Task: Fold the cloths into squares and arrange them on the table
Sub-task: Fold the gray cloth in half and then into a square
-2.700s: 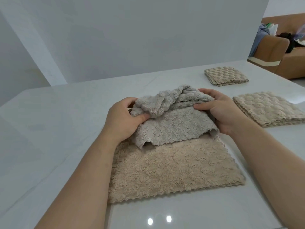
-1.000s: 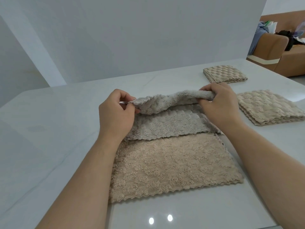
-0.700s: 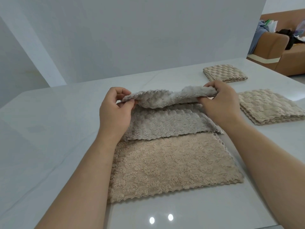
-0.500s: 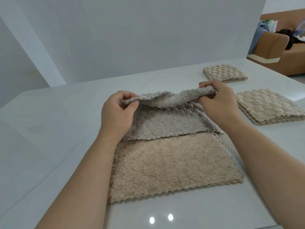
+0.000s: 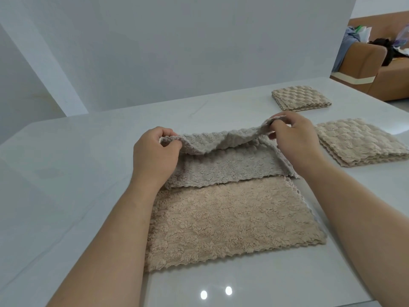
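A grey fluffy cloth (image 5: 223, 167) lies on the far part of a flat beige cloth (image 5: 230, 220) in the middle of the white table (image 5: 66, 173). My left hand (image 5: 155, 156) pinches the grey cloth's far left corner. Its far right corner is gripped by my right hand (image 5: 294, 140), so the far edge hangs lifted between them, sagging in the middle. Two folded beige squares sit at the right: one far back (image 5: 301, 98), one stack nearer (image 5: 358, 141).
A white wall panel (image 5: 177, 52) rises behind the table's far edge. A brown sofa (image 5: 376, 69) with clothes on it stands beyond the table at the upper right. The table's front edge runs along the bottom right.
The bunched grey cloth has been spread out. Both hands have shifted to its far corners and lifted that edge, and my right hand has moved farther right and back.
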Tool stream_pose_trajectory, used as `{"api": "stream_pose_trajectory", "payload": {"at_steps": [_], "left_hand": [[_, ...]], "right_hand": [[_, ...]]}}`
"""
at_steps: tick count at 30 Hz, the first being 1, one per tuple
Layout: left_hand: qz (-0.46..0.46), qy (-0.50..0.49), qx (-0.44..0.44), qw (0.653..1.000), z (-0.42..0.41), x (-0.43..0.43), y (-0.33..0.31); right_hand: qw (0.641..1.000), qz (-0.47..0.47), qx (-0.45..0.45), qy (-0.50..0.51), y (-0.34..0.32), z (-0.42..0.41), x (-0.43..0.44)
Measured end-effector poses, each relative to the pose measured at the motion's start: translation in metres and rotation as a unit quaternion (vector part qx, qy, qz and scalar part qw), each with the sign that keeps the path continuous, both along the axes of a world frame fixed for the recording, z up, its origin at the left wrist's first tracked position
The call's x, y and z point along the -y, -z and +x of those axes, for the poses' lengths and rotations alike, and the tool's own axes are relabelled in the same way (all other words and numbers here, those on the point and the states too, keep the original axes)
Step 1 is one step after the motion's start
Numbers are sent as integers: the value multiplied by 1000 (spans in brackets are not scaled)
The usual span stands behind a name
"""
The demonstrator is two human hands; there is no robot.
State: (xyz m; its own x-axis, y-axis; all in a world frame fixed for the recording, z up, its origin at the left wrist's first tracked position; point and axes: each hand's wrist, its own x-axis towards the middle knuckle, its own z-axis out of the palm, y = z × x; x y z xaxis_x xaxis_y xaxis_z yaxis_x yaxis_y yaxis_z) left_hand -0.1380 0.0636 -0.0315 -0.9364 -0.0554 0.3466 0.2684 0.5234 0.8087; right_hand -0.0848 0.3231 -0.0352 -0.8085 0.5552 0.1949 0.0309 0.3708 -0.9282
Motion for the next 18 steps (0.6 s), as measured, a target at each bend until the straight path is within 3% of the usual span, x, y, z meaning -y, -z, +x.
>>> {"api": "stream_pose_trajectory", "payload": {"at_steps": [4,10,18], "left_hand": [[-70,-26,-14,997,4,2,-1],[-16,-1,24,1000,8,-4,-4],[-44,12,33,998,10,-5,-3]], "right_hand": [[1000,-4,4,25,1,-1,-5],[999,-49,-2,-3,-2,-2,-2],[994,101,39,14,6,-1,-5]]}}
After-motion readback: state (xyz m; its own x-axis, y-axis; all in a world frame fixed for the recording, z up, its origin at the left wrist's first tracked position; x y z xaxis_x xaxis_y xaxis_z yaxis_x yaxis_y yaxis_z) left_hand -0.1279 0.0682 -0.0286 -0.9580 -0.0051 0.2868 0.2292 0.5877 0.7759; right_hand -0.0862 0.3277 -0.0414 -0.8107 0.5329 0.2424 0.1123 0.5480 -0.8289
